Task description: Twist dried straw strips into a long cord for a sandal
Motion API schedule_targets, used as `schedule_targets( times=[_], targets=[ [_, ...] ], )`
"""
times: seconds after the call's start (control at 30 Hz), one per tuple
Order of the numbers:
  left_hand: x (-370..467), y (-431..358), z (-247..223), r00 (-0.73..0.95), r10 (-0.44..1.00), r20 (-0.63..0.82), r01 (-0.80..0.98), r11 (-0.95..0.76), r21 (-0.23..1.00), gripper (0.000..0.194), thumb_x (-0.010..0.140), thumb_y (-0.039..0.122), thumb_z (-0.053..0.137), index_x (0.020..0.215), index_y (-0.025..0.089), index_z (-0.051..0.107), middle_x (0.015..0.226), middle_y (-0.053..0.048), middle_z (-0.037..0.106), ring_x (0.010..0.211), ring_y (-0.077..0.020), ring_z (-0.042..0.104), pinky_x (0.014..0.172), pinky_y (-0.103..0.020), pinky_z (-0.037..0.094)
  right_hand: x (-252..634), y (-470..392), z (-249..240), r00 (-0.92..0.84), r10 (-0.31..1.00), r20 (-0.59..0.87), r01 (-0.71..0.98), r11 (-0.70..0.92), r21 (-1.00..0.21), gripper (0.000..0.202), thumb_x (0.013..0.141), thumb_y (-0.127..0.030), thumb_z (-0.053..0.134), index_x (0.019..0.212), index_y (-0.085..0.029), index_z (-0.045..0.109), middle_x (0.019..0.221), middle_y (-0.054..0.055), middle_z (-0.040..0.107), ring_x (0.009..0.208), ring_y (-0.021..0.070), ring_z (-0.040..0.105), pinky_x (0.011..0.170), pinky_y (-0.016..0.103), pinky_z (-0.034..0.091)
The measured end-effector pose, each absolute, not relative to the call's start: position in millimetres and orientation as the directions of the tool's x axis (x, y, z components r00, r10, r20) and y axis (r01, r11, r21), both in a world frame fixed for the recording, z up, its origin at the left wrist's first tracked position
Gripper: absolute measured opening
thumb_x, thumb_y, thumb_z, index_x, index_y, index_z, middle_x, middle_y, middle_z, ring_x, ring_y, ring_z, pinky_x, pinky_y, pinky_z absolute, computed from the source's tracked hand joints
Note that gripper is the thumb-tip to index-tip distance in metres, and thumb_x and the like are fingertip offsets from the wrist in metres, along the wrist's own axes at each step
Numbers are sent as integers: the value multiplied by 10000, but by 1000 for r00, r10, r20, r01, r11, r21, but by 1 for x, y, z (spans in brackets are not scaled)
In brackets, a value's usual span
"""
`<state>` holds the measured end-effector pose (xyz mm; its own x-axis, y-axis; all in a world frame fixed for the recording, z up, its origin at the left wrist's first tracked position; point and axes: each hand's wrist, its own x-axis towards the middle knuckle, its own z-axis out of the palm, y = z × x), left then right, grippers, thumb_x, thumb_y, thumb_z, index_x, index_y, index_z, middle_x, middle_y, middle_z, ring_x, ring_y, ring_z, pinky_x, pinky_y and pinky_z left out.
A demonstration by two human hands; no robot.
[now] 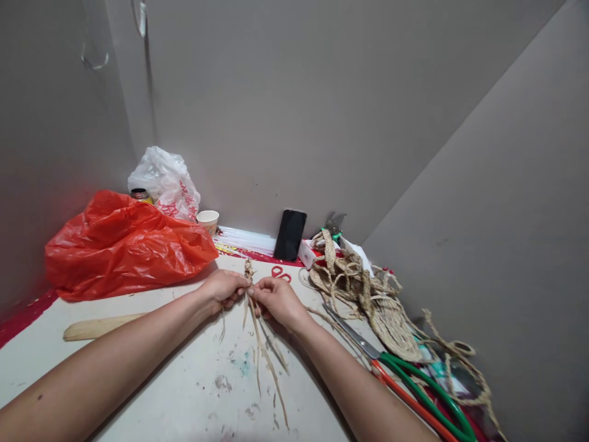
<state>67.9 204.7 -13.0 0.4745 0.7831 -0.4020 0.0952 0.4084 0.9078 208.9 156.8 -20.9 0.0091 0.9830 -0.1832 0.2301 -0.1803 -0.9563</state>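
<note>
My left hand [226, 287] and my right hand [278, 301] meet above the white tabletop [184, 393], fingertips pinched on a short straw braid [248, 268]. The plaited end points away from me, up between the hands. Loose straw strands [267, 353] hang from below my fingers and fan out toward me. Both hands are closed on it, and the exact spot of each pinch is partly hidden. Just beyond my right hand lie small red-handled scissors [281, 274], with their blades out of sight.
Left are an orange-red plastic bag [133, 245], a white bag [163, 178], a paper cup [208, 221] and a flat wooden stick [101, 327]. A phone [290, 236] leans on the back wall. Right lie braided straw coils [391, 322], pruning shears [335, 224] and large shears [409, 374].
</note>
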Motion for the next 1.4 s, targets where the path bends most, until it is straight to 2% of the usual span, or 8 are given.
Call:
schedule_targets(
  times=[0.17, 0.3, 0.47, 0.73, 0.87, 1.03, 1.23, 1.4],
  targets=[
    [67, 205, -15, 485, 779, -398, 107, 399, 911, 221, 675, 286, 607, 566, 164, 458, 441, 75, 380, 317, -16, 186, 369, -215, 57, 216, 157, -18, -27, 968, -249, 78, -246, -966, 137, 721, -258, 618, 681, -147, 548, 582, 7, 626, 396, 76, 520, 350, 159, 339],
    [67, 205, -14, 485, 784, -387, 122, 378, 918, 226, 698, 261, 573, 536, 166, 448, 406, 76, 346, 302, -23, 192, 363, -221, 71, 215, 156, -24, 55, 997, -63, 304, -77, -949, 177, 745, -215, 586, 912, -161, 610, 538, -29, 605, 415, 111, 532, 403, 195, 381],
    [68, 204, -13, 468, 791, -393, 123, 382, 916, 210, 703, 251, 589, 552, 157, 478, 410, 73, 363, 308, -21, 201, 368, -219, 66, 215, 150, -23, -105, 956, 275, 737, 260, -624, 200, 832, -223, 503, 797, -190, 697, 757, 59, 716, 679, 173, 637, 628, 244, 438],
    [66, 202, -9, 501, 775, -385, 102, 389, 916, 245, 733, 231, 572, 520, 133, 500, 408, 53, 423, 309, -13, 211, 356, -206, 95, 219, 146, -7, -162, 961, 226, 921, 229, -315, 230, 880, -256, 448, 792, -187, 649, 719, 64, 692, 645, 171, 608, 580, 241, 354],
    [68, 200, -11, 487, 798, -355, 82, 363, 928, 144, 698, 220, 610, 604, 118, 569, 497, 23, 543, 321, -13, 244, 352, -204, 100, 220, 149, -9, -123, 982, 142, 853, 178, -491, 206, 872, -274, 446, 750, -190, 589, 648, 37, 653, 583, 147, 575, 531, 228, 332],
    [73, 195, -15, 398, 869, -295, 96, 280, 955, 144, 715, 225, 607, 622, 115, 597, 520, 7, 589, 316, -23, 274, 355, -219, 130, 218, 150, -10, -124, 959, -255, 361, -196, -912, 217, 857, -271, 394, 725, -175, 536, 500, -28, 579, 328, 76, 434, 352, 183, 278],
    [74, 191, -13, 393, 881, -265, 100, 245, 964, 169, 734, 212, 581, 600, 110, 597, 528, -10, 600, 310, -23, 262, 357, -224, 126, 210, 148, -10, -116, 946, -304, 193, -278, -941, 211, 804, -251, 414, 642, -165, 519, 423, -27, 562, 266, 64, 387, 292, 168, 231],
    [75, 188, -10, 354, 875, -330, 99, 316, 944, 151, 717, 187, 594, 583, 120, 574, 379, 53, 450, 294, -26, 244, 357, -214, 127, 194, 139, -16, 40, 983, -179, 485, -175, -856, 272, 855, -269, 374, 624, -187, 491, 471, 7, 587, 317, 102, 456, 351, 205, 301]
  ],
)
